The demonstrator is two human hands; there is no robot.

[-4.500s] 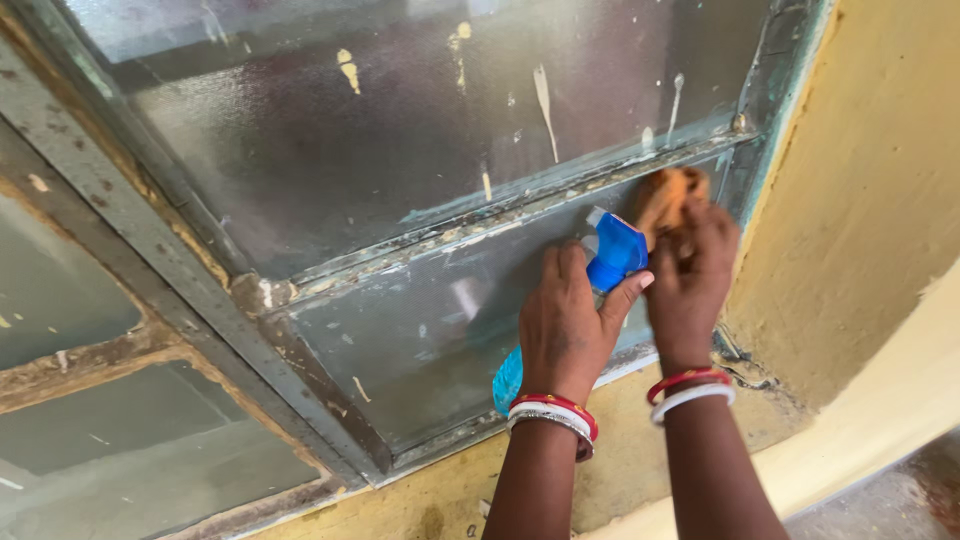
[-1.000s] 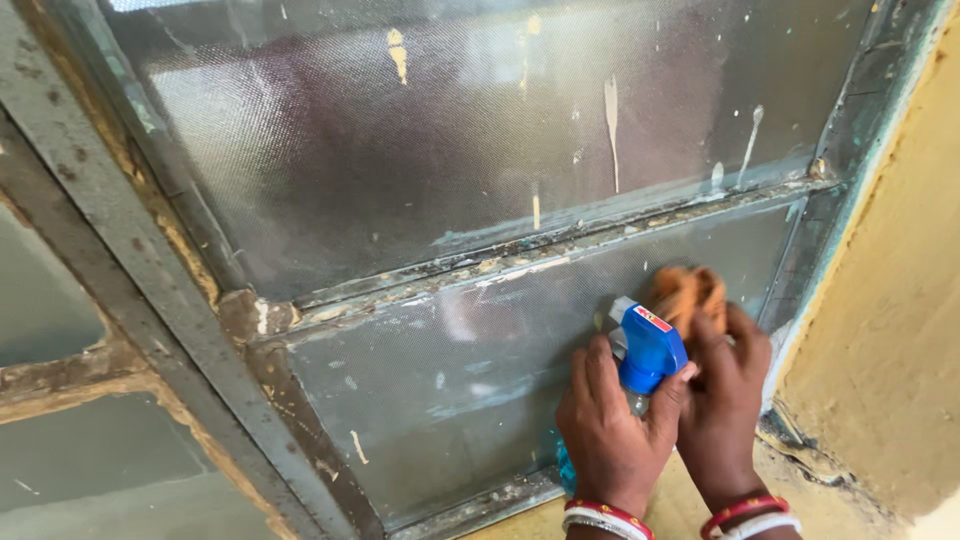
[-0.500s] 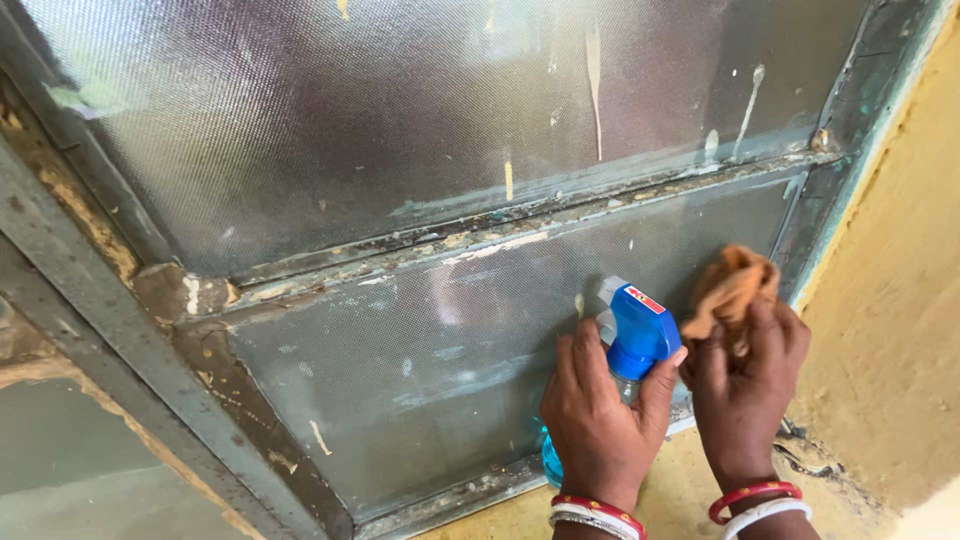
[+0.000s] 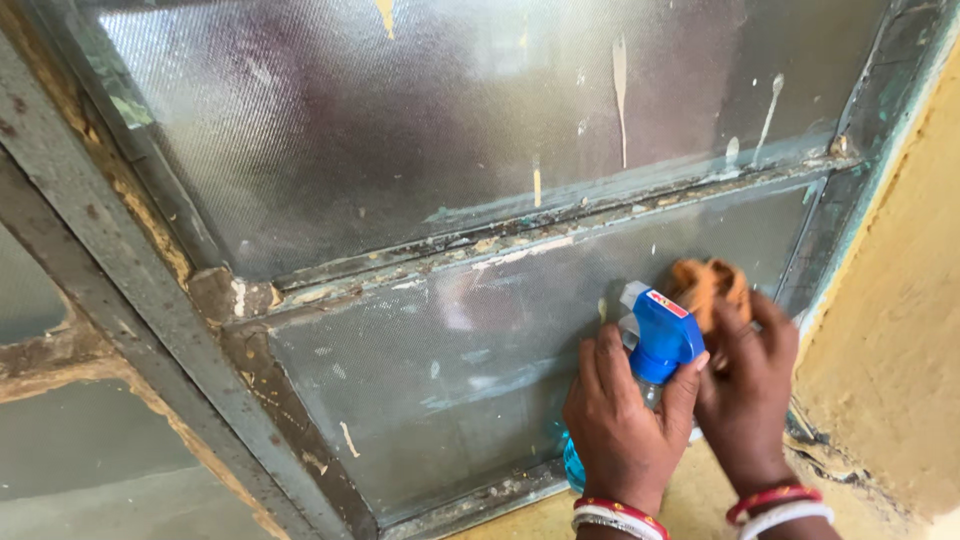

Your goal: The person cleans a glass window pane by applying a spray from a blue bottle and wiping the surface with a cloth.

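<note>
Blue plastic spray bottle (image 4: 655, 345), head view: held against the lower pane (image 4: 420, 370) of a window, nozzle pointing left toward the glass, its clear body with blue liquid mostly hidden behind the left hand (image 4: 625, 425). That hand is wrapped shut around the bottle's neck, fingers curled over the front below the trigger head, thumb rising on the right side. Right hand (image 4: 745, 385): just beside the bottle, fingers bunched and pressing an orange cloth (image 4: 705, 285) flat to the pane near its upper right corner. Bangles (image 4: 615, 515), red and white, on both wrists. Window: frosted, textured glass in a grey metal frame (image 4: 120, 320), rusted and flaking, with old putty along the cross bar (image 4: 520, 240) and pale paint drips on the upper pane (image 4: 400, 120). Yellow wall (image 4: 900, 330) to the right, a yellow sill below. Handling, by judgement: bottle light and stiff, likely slick if wet, best gripped at the narrow neck with a finger free for the trigger. Cloth soft and limp, takes any bunched grip. Glass fragile and held by crumbling putty; moderate pressure advised.
</note>
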